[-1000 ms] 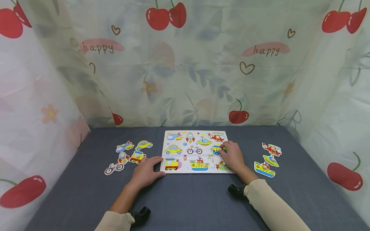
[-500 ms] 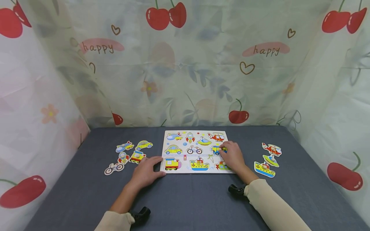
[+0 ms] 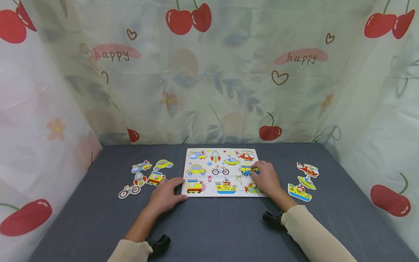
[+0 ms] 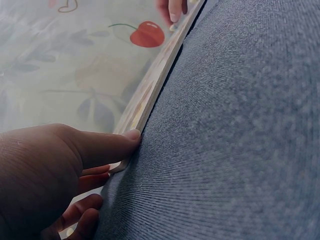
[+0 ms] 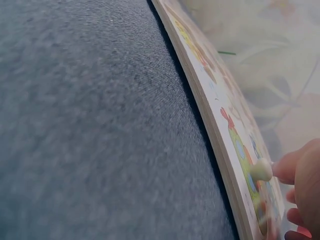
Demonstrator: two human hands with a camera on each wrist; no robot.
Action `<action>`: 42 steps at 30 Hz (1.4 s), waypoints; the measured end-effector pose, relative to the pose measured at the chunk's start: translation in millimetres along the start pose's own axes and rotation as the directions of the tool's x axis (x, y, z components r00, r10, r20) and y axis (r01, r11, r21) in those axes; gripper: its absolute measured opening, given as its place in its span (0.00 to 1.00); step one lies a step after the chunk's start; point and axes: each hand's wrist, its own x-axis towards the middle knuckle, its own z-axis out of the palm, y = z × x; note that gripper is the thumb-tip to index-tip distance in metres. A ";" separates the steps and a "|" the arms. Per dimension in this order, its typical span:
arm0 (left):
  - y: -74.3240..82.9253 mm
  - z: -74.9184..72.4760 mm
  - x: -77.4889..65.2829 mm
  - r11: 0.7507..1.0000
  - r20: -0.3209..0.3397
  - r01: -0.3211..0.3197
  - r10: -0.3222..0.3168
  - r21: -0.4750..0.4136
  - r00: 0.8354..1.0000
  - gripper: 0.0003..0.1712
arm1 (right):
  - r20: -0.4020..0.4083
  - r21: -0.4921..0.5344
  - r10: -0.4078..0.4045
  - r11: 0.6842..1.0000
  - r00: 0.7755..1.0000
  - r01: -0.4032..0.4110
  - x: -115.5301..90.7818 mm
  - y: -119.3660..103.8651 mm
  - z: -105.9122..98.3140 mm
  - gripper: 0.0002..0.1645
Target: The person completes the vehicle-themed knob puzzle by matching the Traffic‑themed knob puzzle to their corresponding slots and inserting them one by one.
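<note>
A wooden puzzle board [image 3: 209,182] with vehicle pictures lies on the dark cloth. My left hand [image 3: 166,194] holds its near left corner, the thumb along the front edge [image 4: 131,134] and the forefinger at the left side. My right hand [image 3: 266,178] is over the board's right side, fingertips at the blue-and-yellow bus piece [image 3: 243,170]. Whether they still pinch its knob is hidden. Just below sits a green plane piece [image 3: 252,188], partly under the hand; its pale knob [image 5: 261,170] shows beside the thumb in the right wrist view.
Left of the board lie loose plane [image 3: 140,166], car [image 3: 163,165], rocket [image 3: 139,179], train [image 3: 155,178] and bicycle [image 3: 129,191] pieces. On the right lie helicopter [image 3: 307,169], spinning-top-shaped [image 3: 307,182] and ship [image 3: 299,192] pieces. A patterned curtain [image 3: 209,91] stands behind.
My right hand and forearm have shifted slightly to the right, and more of the bus piece shows. The left hand and the board have stayed in place.
</note>
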 end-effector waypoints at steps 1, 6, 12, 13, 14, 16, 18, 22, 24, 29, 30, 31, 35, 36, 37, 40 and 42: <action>0.1 0.0 0.1 1.000 -0.001 -0.001 0.001 0.001 1.000 0.36 | 0.000 -0.003 -0.003 1.000 1.000 0.003 -1.1 1.0 -0.8 0.14; 0.4 0.1 0.1 1.000 0.003 -0.004 0.004 0.000 1.000 0.36 | -0.012 0.006 -0.028 1.000 1.000 0.028 -8.6 5.5 -7.6 0.12; 0.2 -0.3 -0.7 1.000 0.001 -0.006 0.006 -0.001 1.000 0.36 | -0.012 0.007 -0.048 0.999 0.999 0.048 -18.4 12.3 -15.6 0.12; 0.1 -0.1 -0.7 1.000 0.000 -0.007 0.007 -0.001 1.000 0.36 | -0.010 0.009 -0.047 0.999 0.999 0.047 -20.0 13.6 -16.5 0.12; 0.1 -0.1 -0.7 1.000 -0.001 -0.008 0.008 -0.002 1.000 0.36 | -0.008 0.011 -0.043 0.999 0.999 0.043 -21.7 14.9 -17.5 0.12; 0.2 0.0 -0.7 1.000 -0.001 -0.009 0.009 -0.003 1.000 0.36 | -0.013 0.018 -0.043 0.999 0.999 0.043 -24.8 17.2 -18.9 0.11; 0.1 0.2 -0.5 1.000 0.000 -0.008 0.008 -0.003 1.000 0.36 | -0.021 0.014 -0.048 0.999 0.999 0.048 -28.2 19.6 -20.2 0.10; -0.3 0.7 -0.2 1.000 0.001 -0.009 0.009 -0.002 1.000 0.36 | -0.031 -0.001 -0.060 0.998 0.998 0.060 -35.0 24.0 -23.3 0.10; -0.6 1.0 -0.1 1.000 0.001 -0.009 0.009 -0.002 1.000 0.36 | -0.036 -0.004 -0.067 0.998 0.997 0.067 -38.7 26.5 -25.4 0.09; -1.6 1.9 -0.5 1.000 -0.001 -0.013 0.013 0.004 1.000 0.36 | -0.063 -0.020 -0.093 0.996 0.994 0.092 -47.8 34.2 -32.0 0.08; -1.7 2.0 -0.6 1.000 -0.001 -0.013 0.013 0.004 1.000 0.36 | -0.070 -0.030 -0.102 0.994 0.992 0.100 -49.4 36.3 -33.4 0.08; -1.8 2.2 -0.6 1.000 -0.001 -0.012 0.012 0.005 1.000 0.36 | -0.078 -0.043 -0.111 0.993 0.991 0.108 -51.0 38.5 -35.2 0.08; -1.6 2.7 -0.3 1.000 -0.001 -0.008 0.008 0.002 1.000 0.36 | -0.094 -0.083 -0.146 0.987 0.985 0.138 -57.5 48.6 -43.9 0.08; -1.3 2.6 -0.3 1.000 0.000 -0.007 0.007 0.001 1.000 0.36 | -0.095 -0.092 -0.154 0.985 0.984 0.145 -58.9 51.4 -46.3 0.08; -1.2 2.4 -0.3 1.000 0.000 -0.007 0.007 0.001 1.000 0.36 | -0.097 -0.098 -0.161 0.984 0.982 0.151 -60.3 54.2 -48.7 0.08; -0.6 1.4 -0.4 1.000 -0.001 -0.006 0.006 -0.004 1.000 0.36 | -0.129 -0.105 -0.196 0.978 0.972 0.183 -63.8 62.5 -54.5 0.07; -0.7 0.9 -0.5 1.000 0.000 -0.005 0.005 -0.007 1.000 0.36 | -0.146 -0.107 -0.199 0.977 0.969 0.184 -66.1 66.5 -58.9 0.07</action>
